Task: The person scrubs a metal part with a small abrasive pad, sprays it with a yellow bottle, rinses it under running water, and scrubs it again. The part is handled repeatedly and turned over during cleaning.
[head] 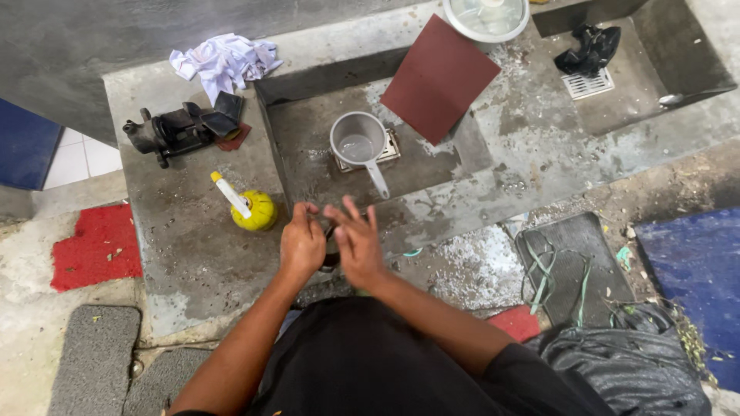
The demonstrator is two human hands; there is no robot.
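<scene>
You are standing at a rough concrete wash slab (193, 254) with two shallow basins sunk into it, looking straight down over its near edge.

Nearest you, your left hand (302, 245) is curling its fingers loosely inward, and your right hand (356, 245) is spreading its fingers wide, palm turned toward the left one. Between them a small dark object (330, 258) is showing only in part; it is touching both hands, but whether either hand is gripping it you cannot tell from here, nor what it is.

Just beside your left hand, a yellow bottle (253, 208) is lying on the slab with its white nozzle pointing up and left. A little farther on, a metal dipper (359, 142) is sitting in the near basin (308, 146) over a drain grate, its handle pointing back toward your hands and a little water lying in it.

Left of the basin, a black vise (166, 132) is resting on the slab, with a dark pad leaning against it. Beyond that, a crumpled white cloth (223, 62) is lying near the slab's back edge.

A dark red sheet (439, 77) is leaning across the ridge between the basins. Past it, a round lid (487, 17) is sitting at the top edge, and a black rag (590, 48) is lying in the far basin by a white grate.
</scene>
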